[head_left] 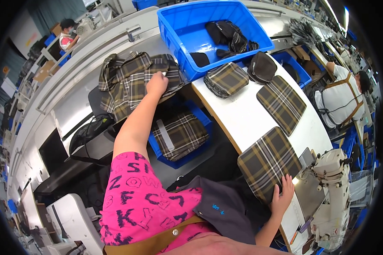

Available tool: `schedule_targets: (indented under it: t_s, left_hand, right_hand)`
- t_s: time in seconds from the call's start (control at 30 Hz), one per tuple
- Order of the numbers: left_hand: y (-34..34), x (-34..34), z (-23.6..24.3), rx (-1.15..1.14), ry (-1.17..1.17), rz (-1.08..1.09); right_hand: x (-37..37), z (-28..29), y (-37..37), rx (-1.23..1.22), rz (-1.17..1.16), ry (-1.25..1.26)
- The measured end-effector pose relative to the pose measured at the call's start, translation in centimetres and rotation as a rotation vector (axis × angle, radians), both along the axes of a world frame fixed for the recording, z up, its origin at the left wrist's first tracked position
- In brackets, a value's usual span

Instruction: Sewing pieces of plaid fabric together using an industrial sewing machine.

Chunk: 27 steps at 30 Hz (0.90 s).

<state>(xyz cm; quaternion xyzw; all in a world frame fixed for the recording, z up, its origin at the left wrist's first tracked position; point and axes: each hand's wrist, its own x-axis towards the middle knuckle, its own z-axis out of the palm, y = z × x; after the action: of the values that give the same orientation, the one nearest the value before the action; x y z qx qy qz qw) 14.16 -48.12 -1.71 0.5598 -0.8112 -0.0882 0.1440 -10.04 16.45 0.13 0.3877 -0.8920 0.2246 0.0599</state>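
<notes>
My left hand (pixel 156 84) reaches up to a rumpled pile of plaid fabric pieces (pixel 125 87), fingers curled closed on the cloth. My right hand (pixel 282 193) lies with fingers apart on the lower edge of a square plaid panel (pixel 264 157) at the white table's near end, beside a white sewing machine (pixel 331 178). A second plaid panel (pixel 281 102) lies farther up the white table (pixel 225 119). Above it are a plaid pouch (pixel 227 78) and a black pouch (pixel 261 66). Below my left hand, a blue bin (pixel 202 144) holds folded plaid cloth (pixel 183 131) with a pale strip on top.
A large blue crate (pixel 174 38) with black pieces stands at the back, another blue bin (pixel 300 74) to its right. One person (pixel 340 102) in white sits at right; another (pixel 67 38) works at far upper left. A dark cable (pixel 87 140) hangs by the metal bench (pixel 68 110).
</notes>
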Motion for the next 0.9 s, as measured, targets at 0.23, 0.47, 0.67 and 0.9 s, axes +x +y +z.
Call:
schedule_targets:
  t_s: [0.23, 0.47, 0.67, 0.9]
  left_hand:
    - [2.8, -2.6, 5.5, -0.054, 1.079, -0.219]
    - [15.8, -9.1, 5.4, 0.399, 1.246, -0.438]
    - [27.9, -16.9, 5.4, 0.903, 1.247, -0.599]
    - [37.4, -17.5, 5.5, 1.396, 1.153, -0.599]
  right_hand:
    - [0.5, 0.8, -0.4, -0.009, -0.036, 0.004]
    - [0.9, 0.8, 0.0, -0.063, -0.028, 0.013]
    - [0.6, 0.5, 0.1, -0.101, -0.026, 0.037]
    - [0.6, 0.7, -0.1, -0.023, -0.053, -0.028]
